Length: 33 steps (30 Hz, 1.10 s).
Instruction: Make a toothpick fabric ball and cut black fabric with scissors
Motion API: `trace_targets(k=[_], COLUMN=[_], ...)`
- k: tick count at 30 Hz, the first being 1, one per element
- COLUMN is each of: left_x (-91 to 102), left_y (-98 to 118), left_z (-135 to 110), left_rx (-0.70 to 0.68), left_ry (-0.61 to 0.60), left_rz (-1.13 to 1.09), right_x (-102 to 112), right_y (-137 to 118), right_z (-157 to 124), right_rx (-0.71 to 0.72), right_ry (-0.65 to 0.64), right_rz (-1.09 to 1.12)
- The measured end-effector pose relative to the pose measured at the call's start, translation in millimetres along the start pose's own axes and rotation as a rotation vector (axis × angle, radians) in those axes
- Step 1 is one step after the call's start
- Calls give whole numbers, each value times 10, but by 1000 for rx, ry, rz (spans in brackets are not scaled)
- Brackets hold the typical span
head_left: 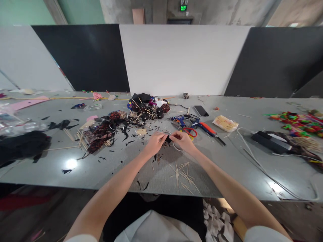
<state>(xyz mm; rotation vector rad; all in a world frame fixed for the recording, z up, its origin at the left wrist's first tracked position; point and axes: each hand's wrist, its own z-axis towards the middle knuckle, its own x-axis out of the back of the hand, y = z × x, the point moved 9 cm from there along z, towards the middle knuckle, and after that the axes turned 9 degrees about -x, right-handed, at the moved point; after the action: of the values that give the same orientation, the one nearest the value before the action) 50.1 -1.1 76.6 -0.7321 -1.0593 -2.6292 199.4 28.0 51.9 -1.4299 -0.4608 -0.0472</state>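
Observation:
Both my hands meet over the middle of the grey table [106, 168]. My left hand [156, 143] and my right hand [182, 139] are closed in pinches on a small black piece [168, 138] held between them, just above the tabletop. A thin pale loop of wire or cord [176, 149] lies under my right hand. Loose wooden toothpicks [183, 174] are scattered on the table in front of my wrists. Black scraps [131, 139] litter the surface to the left.
Behind my hands lie red-handled scissors [189, 131], a blue glue gun [180, 120], an orange-and-blue tool [208, 129] and a phone [201, 111]. A heap of dark fabric flowers on sticks [118, 126] sits left of centre. Colourful items [297, 121] and a black box [271, 141] lie right.

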Motion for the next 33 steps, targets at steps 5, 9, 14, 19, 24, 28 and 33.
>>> trace_targets(k=[5,9,14,19,24,28,33], left_x=[28,-38,-97,-95,-77,-102,-126], left_y=[6,-77,-114,-130,-165,-161,-110], left_z=[-13,-60,-103,-123,-132,-136,-148], left_rx=[-15,31,70,112,125,116,81], left_ry=[30,-7,-49,-56,-27,-31,-48], left_rz=[111,115,114,117,105,92,93], right_x=[6,-112,-192,-128,-113,-191,-103], right_y=[28,23,57,100,40,-53,-55], right_z=[-5,-18,-18,-2,-27,-69,-74], right_rx=[10,8,-5,-46,-35,37,91], right_ry=[42,-71,-136,-95,-107,-173,-6], right_rz=[92,178,187,233,326,276,195])
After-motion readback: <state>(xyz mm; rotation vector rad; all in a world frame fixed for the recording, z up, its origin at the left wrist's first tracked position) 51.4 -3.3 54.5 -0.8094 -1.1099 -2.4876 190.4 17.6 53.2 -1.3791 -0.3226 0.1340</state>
